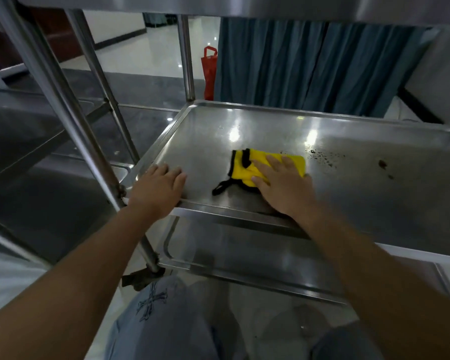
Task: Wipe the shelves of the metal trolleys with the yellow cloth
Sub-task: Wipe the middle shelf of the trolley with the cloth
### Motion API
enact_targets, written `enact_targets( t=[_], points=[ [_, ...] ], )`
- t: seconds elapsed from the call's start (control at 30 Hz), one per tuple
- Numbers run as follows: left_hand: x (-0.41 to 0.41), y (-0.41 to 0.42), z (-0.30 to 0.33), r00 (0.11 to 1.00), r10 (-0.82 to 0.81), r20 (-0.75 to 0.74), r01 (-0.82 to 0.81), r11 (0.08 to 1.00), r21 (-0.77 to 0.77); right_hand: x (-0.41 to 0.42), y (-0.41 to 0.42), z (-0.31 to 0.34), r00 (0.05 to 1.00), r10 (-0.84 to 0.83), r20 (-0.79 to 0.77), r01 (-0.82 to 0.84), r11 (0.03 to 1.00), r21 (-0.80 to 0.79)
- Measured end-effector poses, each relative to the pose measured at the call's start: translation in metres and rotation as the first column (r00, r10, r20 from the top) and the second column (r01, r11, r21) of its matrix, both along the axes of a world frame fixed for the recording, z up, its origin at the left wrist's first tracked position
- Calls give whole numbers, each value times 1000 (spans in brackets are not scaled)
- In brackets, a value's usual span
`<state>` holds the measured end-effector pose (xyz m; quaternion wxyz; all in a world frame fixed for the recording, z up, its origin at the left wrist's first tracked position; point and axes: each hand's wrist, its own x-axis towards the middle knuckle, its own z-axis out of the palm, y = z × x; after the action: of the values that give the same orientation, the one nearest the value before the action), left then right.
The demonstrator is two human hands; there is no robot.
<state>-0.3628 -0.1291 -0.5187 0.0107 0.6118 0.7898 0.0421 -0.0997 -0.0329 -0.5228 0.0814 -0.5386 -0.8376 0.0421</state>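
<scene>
My right hand lies flat, fingers straight, pressing the folded yellow cloth with black trim onto the steel trolley's middle shelf. My left hand rests open on the rim. I'd sweep right, firmly, over the dark spots.

Glossy tiled room behind the shelving
Blue-grey curtain hangs beside a red bag; pale floor reflects lights.
</scene>
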Motion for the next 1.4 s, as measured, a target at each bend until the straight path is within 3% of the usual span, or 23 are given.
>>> enact_targets(
  t=[0.13, 0.23, 0.43, 0.6, 0.93, 1.07, 1.17, 1.27, 1.4],
  points=[
    [17, 8, 8, 998, 61, -28, -63, 996, -65, 59, 3, 0, 981, -191, -29, 190, 980, -53],
    [48, 17, 7, 998, 59, 29, -57, 997, -46, 30, 0, 4, 968, -250, -31, 248, 967, -62],
    [57, 23, -6, 999, 40, 14, -41, 998, 57, -78, -2, 8, 993, 112, -29, -114, 991, -75],
    [54, 22, -8, 997, 66, 42, -71, 991, 115, -77, 12, 5, 991, 132, -34, -133, 991, -33],
    [57, 21, -9, 1000, 2, 25, -3, 999, 48, 103, 21, 3, 948, -301, -101, 301, 953, -22],
    [68, 25, -4, 994, -92, 55, 88, 993, 78, 99, -4, 6, 912, -404, -63, 404, 915, -17],
    [107, 37, 5, 967, -227, 115, 220, 973, 63, 59, -30, 2, 955, -286, -75, 290, 956, 36],
    [151, 53, 9, 959, -228, 168, 223, 974, 48, 47, -47, -4, 985, -132, -109, 139, 989, 58],
    [163, 58, -6, 968, -247, 41, 239, 961, 142, 102, -42, -5, 987, -102, -128, 111, 992, 67]
  ],
)
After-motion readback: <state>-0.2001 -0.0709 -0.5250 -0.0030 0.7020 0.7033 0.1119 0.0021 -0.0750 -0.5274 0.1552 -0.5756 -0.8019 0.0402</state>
